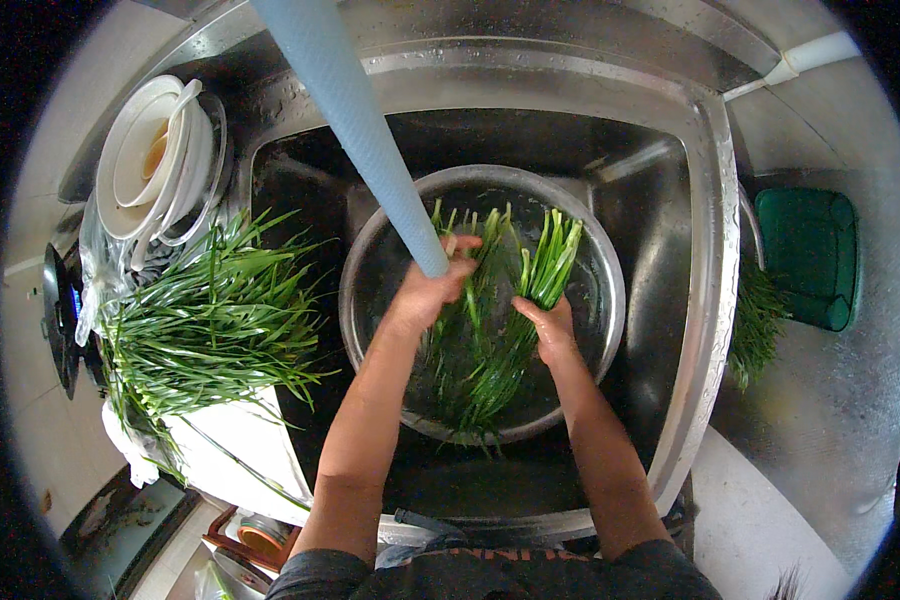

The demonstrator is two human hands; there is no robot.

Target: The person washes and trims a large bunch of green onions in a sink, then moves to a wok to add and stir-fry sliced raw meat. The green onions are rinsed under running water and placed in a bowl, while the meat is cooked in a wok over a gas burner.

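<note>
A round metal basin (610,330) of water stands in the sink. My right hand (553,325) is closed around a bunch of garlic chives (555,255), its pale stem ends pointing away from me and its leaves trailing into the water. More loose chives (475,290) lie in the basin between my hands. My left hand (440,280) is over the basin's left part, fingers apart beside those loose stems. A light-blue hose (355,110) comes down from the top and covers part of this hand, its lower end against the fingers in the picture.
Left of the sink (705,250), a large heap of chives (210,320) overhangs the edge. Stacked white bowls (135,145) stand behind it. On the right are more greens (755,325) and a green plastic basket (810,255). A white pipe (815,55) runs at the upper right.
</note>
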